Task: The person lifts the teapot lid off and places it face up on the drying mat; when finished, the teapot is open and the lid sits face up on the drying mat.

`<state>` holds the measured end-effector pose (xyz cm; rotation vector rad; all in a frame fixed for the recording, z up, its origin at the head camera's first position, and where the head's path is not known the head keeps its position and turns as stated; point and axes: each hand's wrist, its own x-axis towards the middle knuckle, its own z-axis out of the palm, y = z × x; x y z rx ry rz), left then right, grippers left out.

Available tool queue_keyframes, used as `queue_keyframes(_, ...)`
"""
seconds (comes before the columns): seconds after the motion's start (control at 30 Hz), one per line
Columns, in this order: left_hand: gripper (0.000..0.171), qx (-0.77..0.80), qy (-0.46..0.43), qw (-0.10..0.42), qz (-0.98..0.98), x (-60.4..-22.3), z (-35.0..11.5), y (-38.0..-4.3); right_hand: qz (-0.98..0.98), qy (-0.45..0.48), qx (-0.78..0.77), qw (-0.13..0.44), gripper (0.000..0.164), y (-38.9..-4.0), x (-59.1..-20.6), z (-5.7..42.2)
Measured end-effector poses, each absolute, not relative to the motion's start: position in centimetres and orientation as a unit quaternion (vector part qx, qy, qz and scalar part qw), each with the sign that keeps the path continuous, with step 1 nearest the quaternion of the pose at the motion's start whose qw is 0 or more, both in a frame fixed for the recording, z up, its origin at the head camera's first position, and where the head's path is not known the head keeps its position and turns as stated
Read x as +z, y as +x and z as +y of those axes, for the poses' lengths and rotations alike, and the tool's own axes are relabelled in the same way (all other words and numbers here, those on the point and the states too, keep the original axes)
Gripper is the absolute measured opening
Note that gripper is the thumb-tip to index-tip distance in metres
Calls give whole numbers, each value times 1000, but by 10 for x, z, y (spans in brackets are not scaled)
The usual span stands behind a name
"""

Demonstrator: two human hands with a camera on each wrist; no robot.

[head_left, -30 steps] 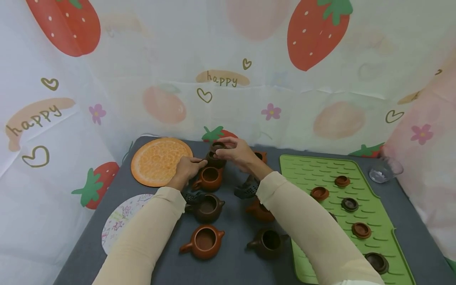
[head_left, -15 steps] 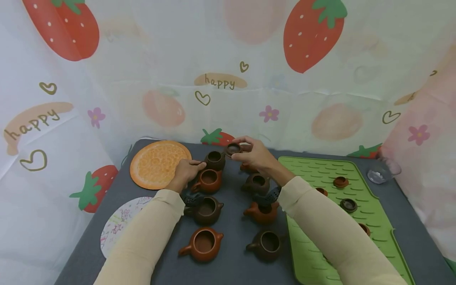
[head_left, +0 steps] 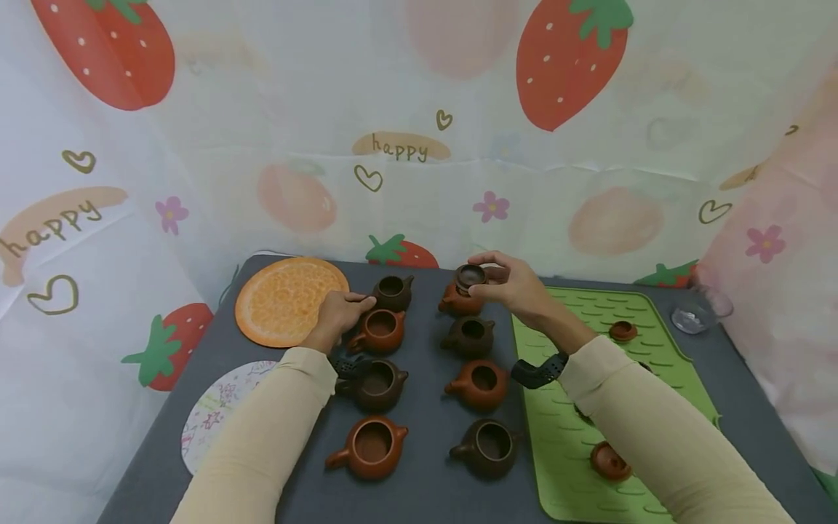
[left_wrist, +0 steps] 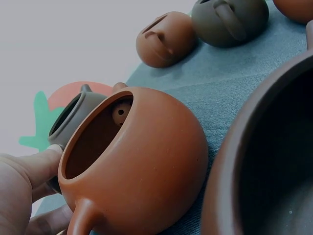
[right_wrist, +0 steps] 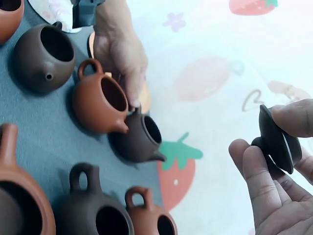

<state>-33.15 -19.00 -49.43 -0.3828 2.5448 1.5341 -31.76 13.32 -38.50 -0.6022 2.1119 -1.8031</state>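
My right hand (head_left: 517, 291) pinches a dark brown teapot lid (right_wrist: 276, 139) in the air, close over the rear orange-brown teapot (head_left: 452, 302) of the right column. At the far end of the left column, my left hand (head_left: 340, 316) pinches the handle of a small dark teapot (head_left: 393, 292), whose top is uncovered. Right in front of that pot sits an orange-brown teapot (left_wrist: 146, 152), lidless, its inside strainer showing in the left wrist view. More lidless teapots stand in two columns, among them a dark one (head_left: 378, 386) and an orange-brown one (head_left: 481, 386).
A green mat (head_left: 556, 451) on the right bears several lids, one an orange-brown lid (head_left: 610, 462); my right forearm hides some. At left lie an orange round mat (head_left: 281, 306) and a patterned round mat (head_left: 209, 422). A clear glass vessel (head_left: 692, 316) stands far right.
My right hand has lifted the dark lid away from the rear left dark teapot and carried it rightward, over the right column. The left hand has stayed at the pot's handle.
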Motion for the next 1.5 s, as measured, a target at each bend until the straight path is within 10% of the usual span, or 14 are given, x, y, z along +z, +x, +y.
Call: queue_keyframes(1.5, 46, 500, -136, 80, 851, -491, -189, -331, 885, -43, -444, 133, 51, -326, -450, 253)
